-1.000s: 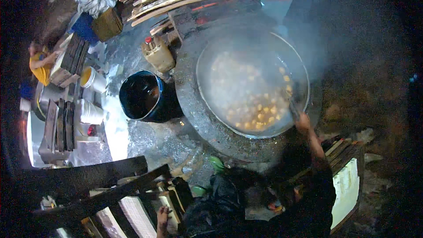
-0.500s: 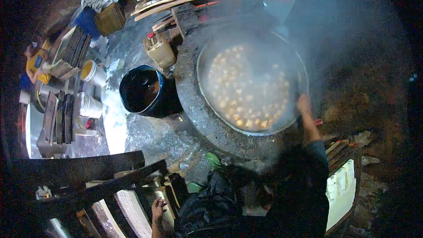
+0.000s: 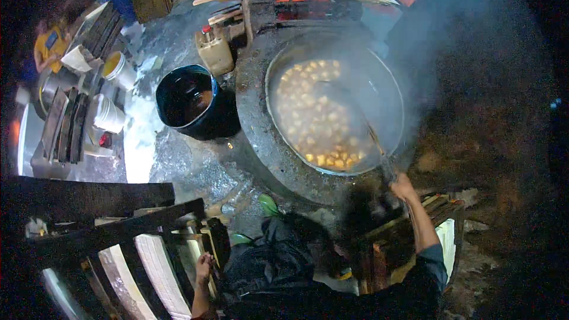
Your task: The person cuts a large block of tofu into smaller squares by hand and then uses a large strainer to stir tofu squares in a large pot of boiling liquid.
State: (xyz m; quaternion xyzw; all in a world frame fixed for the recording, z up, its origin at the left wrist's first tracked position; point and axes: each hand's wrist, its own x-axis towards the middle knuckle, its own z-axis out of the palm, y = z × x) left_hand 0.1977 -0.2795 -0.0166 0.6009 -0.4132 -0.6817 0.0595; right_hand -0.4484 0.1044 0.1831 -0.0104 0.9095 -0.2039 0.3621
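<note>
Just beyond the pan (image 3: 341, 173) at five o'clock, the right hand (image 3: 403, 188) grips a stick (image 3: 374, 136) slanting in; floor (image 3: 198, 166) stretches toward eight o'clock. Steam (image 3: 370, 62) blurs the stick's tip. The left hand (image 3: 203, 268) half-curls, contents unclear.

yellow chunks (image 3: 336, 159), brown stick (image 3: 373, 136), blue-rimmed black barrel (image 3: 214, 90), beige jug (image 3: 217, 58) with red cap (image 3: 206, 29), green shoe (image 3: 268, 204), white bucket (image 3: 110, 116).

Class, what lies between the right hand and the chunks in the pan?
In the head view, the pan's rim, the held tool's shaft and steam lie between the right hand and the chunks.
</note>
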